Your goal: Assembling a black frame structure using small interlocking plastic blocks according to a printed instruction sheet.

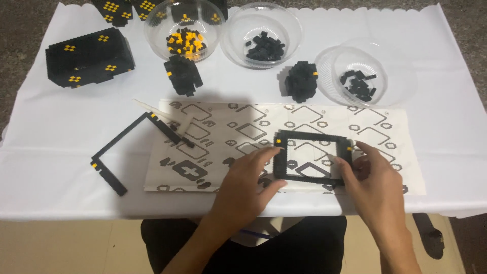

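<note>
A black rectangular frame of small bricks (312, 135), with yellow studs at its left and right sides, lies on the printed instruction sheet (233, 127). My left hand (243, 185) grips the frame's left side, index finger along its edge, thumb under its lower left corner. My right hand (373, 182) pinches the frame's right side at the lower corner. A second, open three-sided black frame (124, 147) lies apart to the left, partly on the sheet.
At the back stand three clear bowls: one with yellow and black bricks (185, 28), one with black bricks (263, 33), one at the right (357, 73). Two black brick lumps (182, 75) (301, 81) and a black box-shaped build (89, 57) sit nearby. A white cloth (50, 167) covers the table.
</note>
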